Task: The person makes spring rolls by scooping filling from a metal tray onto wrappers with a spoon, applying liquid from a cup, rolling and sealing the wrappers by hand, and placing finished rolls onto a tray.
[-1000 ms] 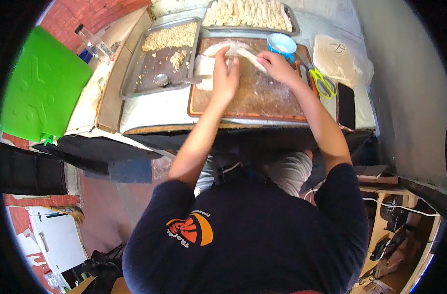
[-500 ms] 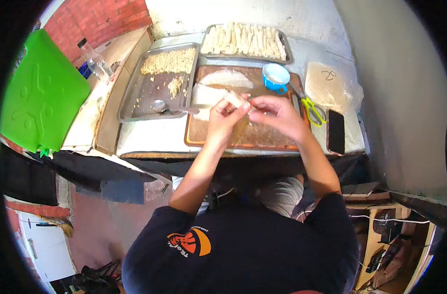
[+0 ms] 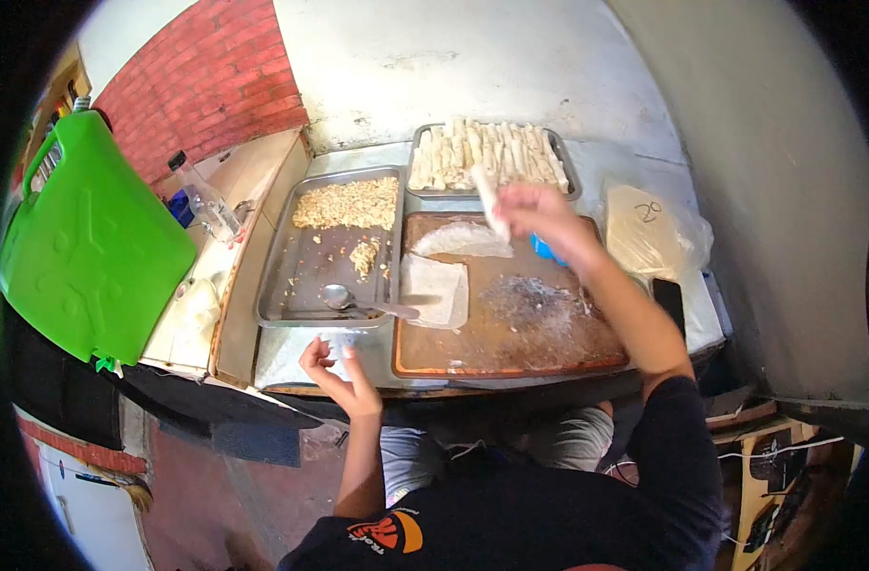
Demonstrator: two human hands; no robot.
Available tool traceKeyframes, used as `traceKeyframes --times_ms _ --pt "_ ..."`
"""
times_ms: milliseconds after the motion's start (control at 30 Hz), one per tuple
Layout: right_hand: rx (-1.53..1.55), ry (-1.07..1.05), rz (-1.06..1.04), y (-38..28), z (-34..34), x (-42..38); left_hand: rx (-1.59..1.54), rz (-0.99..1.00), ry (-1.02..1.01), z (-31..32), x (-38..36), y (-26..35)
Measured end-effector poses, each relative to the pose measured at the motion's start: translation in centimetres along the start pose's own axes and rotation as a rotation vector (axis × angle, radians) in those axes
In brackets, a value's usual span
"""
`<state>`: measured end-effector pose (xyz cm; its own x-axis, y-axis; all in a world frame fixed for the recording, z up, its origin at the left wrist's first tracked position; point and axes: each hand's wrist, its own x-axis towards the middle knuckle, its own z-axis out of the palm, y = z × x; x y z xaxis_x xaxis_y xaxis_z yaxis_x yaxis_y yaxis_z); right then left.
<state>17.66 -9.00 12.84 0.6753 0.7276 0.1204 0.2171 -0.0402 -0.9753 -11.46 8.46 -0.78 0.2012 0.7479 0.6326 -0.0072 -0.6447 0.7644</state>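
My right hand (image 3: pixel 541 215) grips a pale, uncooked spring roll (image 3: pixel 491 202), held up over the back of the wooden board (image 3: pixel 520 352). Behind it, a metal tray (image 3: pixel 574 181) is packed with rows of similar rolls. My left hand (image 3: pixel 343 379) holds nothing; its fingers are apart, loosely bent, near the table's front edge. Close to that hand is the filling tray (image 3: pixel 282 271), with chopped filling (image 3: pixel 347 203) and a spoon (image 3: pixel 339 297) whose handle reaches over the board. A folded wrapper (image 3: pixel 465 239) and a squarish wrapper (image 3: pixel 441 285) lie on the board's left side.
A blue cup (image 3: pixel 547 250) is mostly hidden behind my right hand. To the right are a plastic bag of wrappers (image 3: pixel 649 228) and a black phone (image 3: pixel 669 306). On the left stand a green jerrycan (image 3: pixel 97 238) and a clear bottle (image 3: pixel 206 202).
My hands have separated. The right one has carried the roll up toward the back tray, while the left has moved down and left, off the board. The camera view has tilted upward.
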Motion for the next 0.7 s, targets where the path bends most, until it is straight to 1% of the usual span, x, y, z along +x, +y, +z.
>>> traceKeyframes --times_ms 33,100,133,167,267,367,467,567,667,700 --pt "0.094 0.071 -0.050 0.5 -0.8 3.4 0.028 -0.065 0.023 -0.3 0.2 -0.9" --pt "-0.095 0.240 -0.048 1.2 -2.9 10.2 -0.010 -0.124 0.067 -0.4 -0.1 -2.5" --pt "-0.088 0.268 -0.035 1.9 -3.6 13.4 -0.031 -0.152 0.090 -0.3 -0.1 -2.9" --pt "-0.081 0.296 -0.021 2.7 -4.2 16.2 -0.040 -0.129 0.107 0.2 -0.3 -2.7" --pt "-0.025 0.359 0.058 4.4 -4.9 23.1 0.060 -0.139 0.072 0.4 0.1 -2.2" --pt "-0.185 0.499 0.049 5.2 -4.4 26.7 0.155 -0.134 0.061 0.5 -0.1 -2.1" --pt "-0.312 0.577 0.105 5.4 -3.7 28.6 0.197 -0.131 0.049 0.6 -0.2 -2.4" --pt "-0.290 0.556 -0.001 7.5 -2.4 31.1 0.244 -0.130 0.012 0.6 -0.3 -2.1" --pt "-0.441 0.490 -0.035 8.1 -0.4 33.0 0.269 -0.133 -0.031 0.4 -0.4 -2.3" --pt "-0.521 0.503 -0.047 8.7 -0.1 34.0 0.265 -0.129 -0.035 0.4 -0.4 -2.2"
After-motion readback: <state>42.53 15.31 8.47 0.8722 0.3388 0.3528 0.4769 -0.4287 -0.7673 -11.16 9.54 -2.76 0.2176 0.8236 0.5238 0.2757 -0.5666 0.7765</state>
